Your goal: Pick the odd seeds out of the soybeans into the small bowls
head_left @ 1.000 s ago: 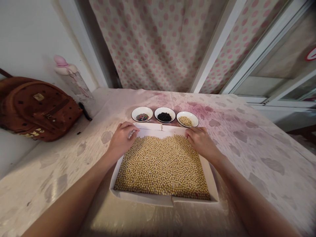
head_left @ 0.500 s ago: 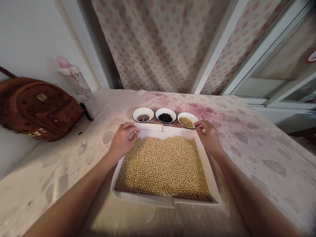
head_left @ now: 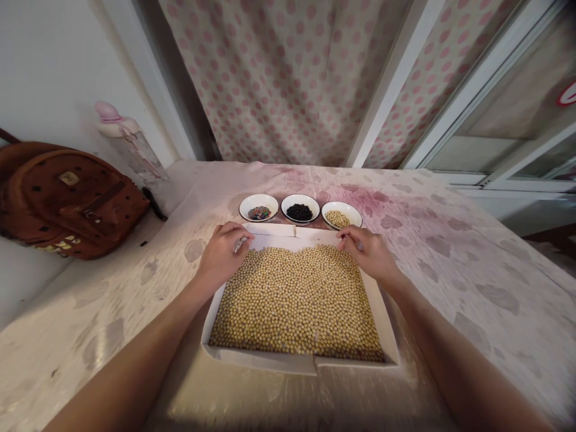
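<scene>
A shallow white cardboard box holds a thick layer of yellow soybeans. At its far left corner, my left hand is closed with thumb and fingers on the box's edge. My right hand is over the far right corner, its thumb and fingertips pinched together; what lies between them is hidden. Just behind the box stand three white, dark-rimmed bowls: one with small multicoloured pieces, one with black beans, and one with pale yellow beans, closest to my right hand.
A brown backpack and a clear bottle with a pink lid stand at the left by the wall. The table has a patterned cover. A dotted curtain hangs behind it.
My right hand has moved left and slightly toward me, from the right bowl's rim to the box's far right corner. My left hand stays at the far left corner.
</scene>
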`<act>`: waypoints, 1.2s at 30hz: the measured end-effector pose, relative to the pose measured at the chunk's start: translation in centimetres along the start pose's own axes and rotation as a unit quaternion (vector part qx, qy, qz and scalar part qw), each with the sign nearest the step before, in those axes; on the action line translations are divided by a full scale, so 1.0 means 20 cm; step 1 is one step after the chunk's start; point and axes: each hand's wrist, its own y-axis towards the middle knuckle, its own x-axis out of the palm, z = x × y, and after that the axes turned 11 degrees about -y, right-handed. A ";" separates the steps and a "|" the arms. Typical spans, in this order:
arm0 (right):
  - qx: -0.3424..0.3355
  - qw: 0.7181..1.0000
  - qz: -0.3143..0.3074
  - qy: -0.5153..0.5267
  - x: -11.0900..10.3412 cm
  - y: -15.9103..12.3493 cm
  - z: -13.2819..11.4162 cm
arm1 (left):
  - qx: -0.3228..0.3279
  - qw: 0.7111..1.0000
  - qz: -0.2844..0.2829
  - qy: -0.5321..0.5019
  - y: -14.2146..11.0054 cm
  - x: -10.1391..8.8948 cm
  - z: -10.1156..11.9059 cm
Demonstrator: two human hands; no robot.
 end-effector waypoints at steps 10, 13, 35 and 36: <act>-0.005 0.998 0.012 -0.065 0.00 0.00 0.02 | 0.006 1.000 0.002 0.003 0.00 0.00 -0.01; -0.009 0.997 0.018 -0.080 0.01 0.01 0.04 | 0.002 1.000 -0.002 0.002 0.00 0.00 -0.01; -0.130 0.968 -0.022 -0.213 0.02 0.01 0.03 | 0.001 1.000 0.001 -0.005 0.00 0.00 0.00; -0.131 0.966 -0.024 -0.222 0.02 0.01 0.03 | 0.001 1.000 0.001 -0.005 0.00 0.00 -0.01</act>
